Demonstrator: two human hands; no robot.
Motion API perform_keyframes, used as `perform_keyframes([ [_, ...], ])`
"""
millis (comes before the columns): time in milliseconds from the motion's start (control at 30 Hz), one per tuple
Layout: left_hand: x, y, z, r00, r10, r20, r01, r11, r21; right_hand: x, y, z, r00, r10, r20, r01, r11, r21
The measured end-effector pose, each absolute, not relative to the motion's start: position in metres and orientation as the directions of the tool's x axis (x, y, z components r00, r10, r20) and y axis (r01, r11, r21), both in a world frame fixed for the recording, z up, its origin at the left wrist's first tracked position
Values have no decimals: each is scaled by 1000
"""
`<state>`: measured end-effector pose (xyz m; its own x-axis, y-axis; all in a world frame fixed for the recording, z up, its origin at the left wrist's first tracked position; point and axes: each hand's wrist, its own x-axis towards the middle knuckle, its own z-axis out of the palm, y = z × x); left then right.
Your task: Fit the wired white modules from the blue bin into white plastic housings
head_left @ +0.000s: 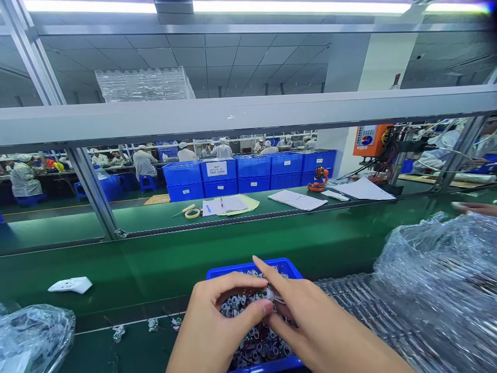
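Over a blue bin, my two hands meet around a small white round part with thin wires. The thumb and forefinger of my left hand pinch the part from the left. My right hand closes on it from the right, where the wires run between its fingers; the exact grip is partly hidden. Below, the bin is filled with many similar white ring-shaped parts with dark and red wires. On the green bench to the left lie several small wired pieces, among them a white and green one.
Clear plastic bags cover the right side over rows of clear trays. Another plastic bag lies at left, below a white socket strip. Papers and a tape roll rest on the shelf. Another person's hand shows at far right.
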<state>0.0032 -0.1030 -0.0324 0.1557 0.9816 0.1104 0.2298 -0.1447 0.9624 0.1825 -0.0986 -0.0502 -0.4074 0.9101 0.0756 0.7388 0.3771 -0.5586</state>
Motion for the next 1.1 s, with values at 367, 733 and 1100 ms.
perform_keyframes([
  [367, -3, -102, -31, 77, 985, 156, 186, -168, 968, 191, -97, -45, -388, 887, 251, 636, 455, -623],
  [733, 10, -103, -33, 167, 957, 236, 233, -271, 934, 184, -102, -50, -453, 812, 368, 643, 584, -496],
  [1100, 8, -106, -33, 116, 958, 262, 303, -285, 909, 174, -110, -44, -327, 799, 504, 641, 580, -503],
])
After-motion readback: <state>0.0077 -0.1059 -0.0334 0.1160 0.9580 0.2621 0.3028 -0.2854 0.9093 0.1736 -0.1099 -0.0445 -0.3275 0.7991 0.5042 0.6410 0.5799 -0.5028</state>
